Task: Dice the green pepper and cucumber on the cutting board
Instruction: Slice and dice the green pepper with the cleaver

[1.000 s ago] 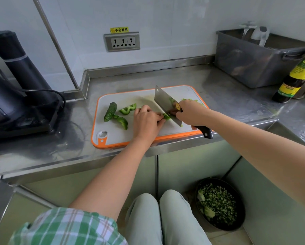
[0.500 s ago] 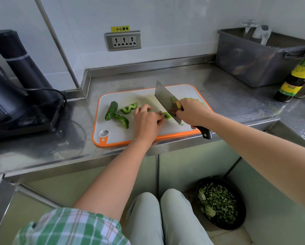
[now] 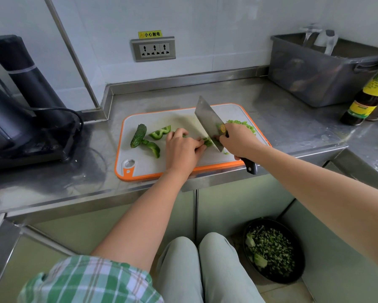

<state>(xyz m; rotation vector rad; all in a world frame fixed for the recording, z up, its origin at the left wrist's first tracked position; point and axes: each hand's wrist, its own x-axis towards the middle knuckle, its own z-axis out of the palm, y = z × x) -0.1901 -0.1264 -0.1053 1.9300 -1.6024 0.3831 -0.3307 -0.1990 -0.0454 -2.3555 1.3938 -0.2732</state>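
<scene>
Dicing a thin green pepper strip [image 3: 207, 142] at the centre of the white, orange-rimmed plastic cutting board [image 3: 144, 162]: left hand [image 3: 182, 149] pinches the likely light, slick, crisp strip under curled fingers [image 3: 197, 147]; right hand [image 3: 238, 141] grips the steel cleaver [image 3: 207, 121]. Bumpy dark-green cucumber [image 3: 138, 135] lies left, probably firm and best held mid-body.
</scene>
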